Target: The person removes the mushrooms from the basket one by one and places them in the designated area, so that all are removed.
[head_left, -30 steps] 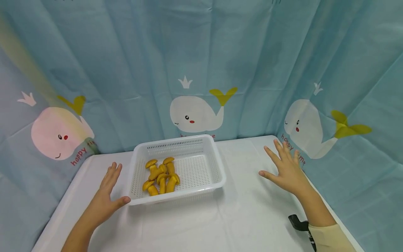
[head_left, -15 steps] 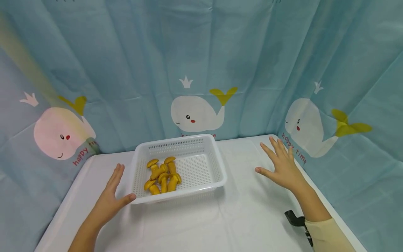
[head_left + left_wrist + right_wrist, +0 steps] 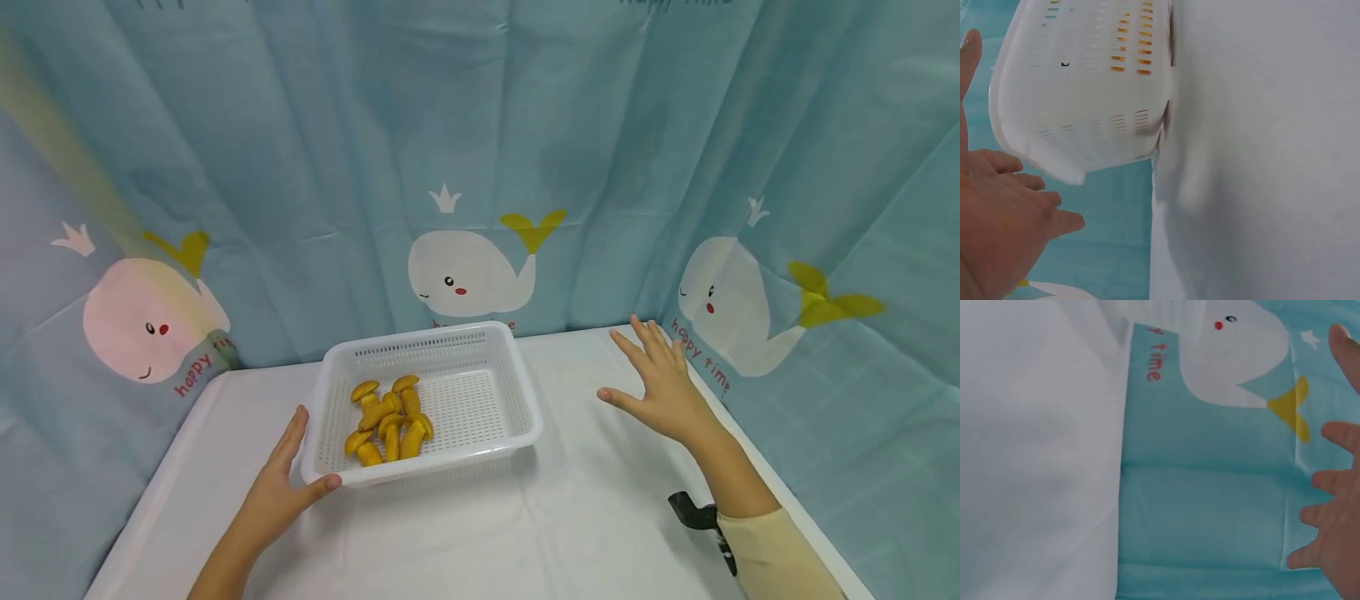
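Note:
A white plastic basket (image 3: pixel 480 454) with slotted sides stands on the white table, tilted slightly in the head view. Several yellow-brown mushrooms (image 3: pixel 392 425) lie in its left half. My left hand (image 3: pixel 273 496) is at the basket's near left corner, thumb and fingers spread apart; whether it touches the rim I cannot tell. In the left wrist view the basket's outer wall (image 3: pixel 1079 81) is close to the fingers of that hand (image 3: pixel 1010 219). To the right of the basket, my right hand (image 3: pixel 667 396) hovers over the table with its fingers spread, holding nothing.
The white-covered table (image 3: pixel 450 542) meets a blue curtain (image 3: pixel 337 167) printed with whales at the back and both sides. A black strap-like device (image 3: pixel 693 511) sits at the right wrist, beside a beige sleeve (image 3: pixel 772 554).
My left hand has moved right, up to the basket's corner. The right hand has drifted left toward the basket. The basket and mushrooms keep their place on the table.

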`<state>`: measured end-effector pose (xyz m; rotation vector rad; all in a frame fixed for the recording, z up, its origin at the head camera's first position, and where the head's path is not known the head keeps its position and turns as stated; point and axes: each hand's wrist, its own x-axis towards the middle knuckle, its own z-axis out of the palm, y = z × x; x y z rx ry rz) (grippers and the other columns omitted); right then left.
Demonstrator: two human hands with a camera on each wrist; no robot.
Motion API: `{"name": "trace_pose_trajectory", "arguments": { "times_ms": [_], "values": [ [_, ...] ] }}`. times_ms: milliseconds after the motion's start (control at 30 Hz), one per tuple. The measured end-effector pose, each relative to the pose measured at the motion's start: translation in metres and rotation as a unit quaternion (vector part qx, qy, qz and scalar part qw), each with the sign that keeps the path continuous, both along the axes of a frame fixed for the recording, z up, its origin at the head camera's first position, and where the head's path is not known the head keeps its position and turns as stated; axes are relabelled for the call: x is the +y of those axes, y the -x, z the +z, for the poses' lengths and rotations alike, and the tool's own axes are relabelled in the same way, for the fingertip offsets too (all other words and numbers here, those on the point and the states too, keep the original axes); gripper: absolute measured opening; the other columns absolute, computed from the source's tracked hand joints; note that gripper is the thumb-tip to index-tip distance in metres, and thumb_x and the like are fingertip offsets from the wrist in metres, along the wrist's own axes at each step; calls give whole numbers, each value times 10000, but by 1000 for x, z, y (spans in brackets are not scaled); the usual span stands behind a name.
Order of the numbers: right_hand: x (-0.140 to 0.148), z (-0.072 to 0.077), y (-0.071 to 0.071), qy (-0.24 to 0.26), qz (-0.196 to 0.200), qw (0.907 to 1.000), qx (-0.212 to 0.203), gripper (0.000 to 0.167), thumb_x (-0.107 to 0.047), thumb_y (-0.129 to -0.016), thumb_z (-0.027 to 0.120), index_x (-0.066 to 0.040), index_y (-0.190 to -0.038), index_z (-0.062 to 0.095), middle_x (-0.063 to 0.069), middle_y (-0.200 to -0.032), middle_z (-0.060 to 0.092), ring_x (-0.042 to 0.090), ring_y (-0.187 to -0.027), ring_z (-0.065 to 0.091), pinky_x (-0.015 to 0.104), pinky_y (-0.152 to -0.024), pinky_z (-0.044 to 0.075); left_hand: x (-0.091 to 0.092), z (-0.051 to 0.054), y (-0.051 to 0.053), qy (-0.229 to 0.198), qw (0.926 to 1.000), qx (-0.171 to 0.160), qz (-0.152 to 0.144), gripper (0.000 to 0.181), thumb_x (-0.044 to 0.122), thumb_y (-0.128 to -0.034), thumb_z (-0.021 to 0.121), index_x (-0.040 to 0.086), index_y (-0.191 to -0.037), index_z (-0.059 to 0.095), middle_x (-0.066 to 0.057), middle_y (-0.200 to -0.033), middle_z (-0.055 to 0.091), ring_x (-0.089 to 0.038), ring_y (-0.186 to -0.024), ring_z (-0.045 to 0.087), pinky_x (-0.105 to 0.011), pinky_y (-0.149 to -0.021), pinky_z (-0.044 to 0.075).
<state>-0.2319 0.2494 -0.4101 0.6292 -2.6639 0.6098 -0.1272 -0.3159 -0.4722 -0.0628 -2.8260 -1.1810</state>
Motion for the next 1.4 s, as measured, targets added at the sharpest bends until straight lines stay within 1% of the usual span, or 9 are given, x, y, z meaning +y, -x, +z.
{"name": "trace_pose_trajectory", "arguments": {
  "times_ms": [100,233,367,533,700,1000,1200,1300,1400],
  "values": [
    [-6,5,2,33,56,10000,-12,943,-557,-866,763,-221,-1624,314,134,-1724,99,417,-1584,34,724,-1212,-35,1,-5,1,-62,10000,-74,-1,1189,411,-845,835,277,-1647,-31,-30,-1724,-68,-498,-1554,55,-824,-1086,190],
    [-14,9,6,29,138,9999,-23,944,-567,-866,760,-234,-1626,311,137,-1722,106,407,-1586,31,707,-1221,-37,1,-11,2,-112,9999,-29,22,1197,414,-839,841,268,-1648,-29,1,-1719,-79,-488,-1557,47,-814,-1101,184],
    [-21,12,10,-3,206,9998,-24,949,-581,-865,754,-246,-1629,301,109,-1728,94,408,-1586,43,696,-1229,-28,3,-13,2,-161,9998,1,80,1183,410,-848,834,280,-1645,-31,10,-1719,-77,-485,-1558,57,-801,-1111,189],
    [-32,20,14,-123,309,9994,-61,948,-606,-872,735,-230,-1628,304,92,-1728,100,403,-1585,64,708,-1225,9,4,-16,2,-243,9997,36,76,1165,397,-859,826,283,-1645,-26,34,-1716,-77,-476,-1560,57,-787,-1123,190],
    [-46,29,19,-163,436,9988,-140,944,-619,-880,719,-221,-1628,302,84,-1726,120,412,-1579,93,700,-1229,44,5,-17,2,-178,9998,20,130,1160,427,-856,822,287,-1647,-16,36,-1716,-67,-477,-1557,78,-787,-1116,205],
    [-75,50,27,19,753,9968,-275,896,-611,-896,706,-252,-1621,320,42,-1712,188,355,-1584,116,659,-1248,81,1,-16,1,-169,9997,-91,140,1141,435,-874,803,304,-1643,-31,28,-1717,-74,-485,-1556,73,-796,-1110,199],
    [-94,67,35,79,992,9938,-492,885,-607,-901,700,-254,-1619,324,16,-1715,184,346,-1588,104,690,-1232,93,1,-15,2,-218,9997,-46,105,1140,429,-876,801,299,-1644,-30,10,-1719,-67,-488,-1555,70,-803,-1106,198],
    [-104,75,41,95,1128,9917,-612,875,-612,-903,695,-266,-1617,328,-12,-1714,185,326,-1588,119,701,-1221,126,1,-17,2,-230,9997,-45,92,1139,427,-878,798,297,-1644,-35,-7,-1721,-66,-485,-1557,62,-804,-1108,193],
    [-115,82,45,140,1236,9895,-735,862,-614,-903,695,-286,-1614,334,-44,-1711,187,291,-1584,147,686,-1216,183,1,-17,2,-245,9997,7,68,1136,413,-880,800,287,-1647,-28,-24,-1722,-61,-492,-1554,64,-802,-1114,187]
  ]
}}
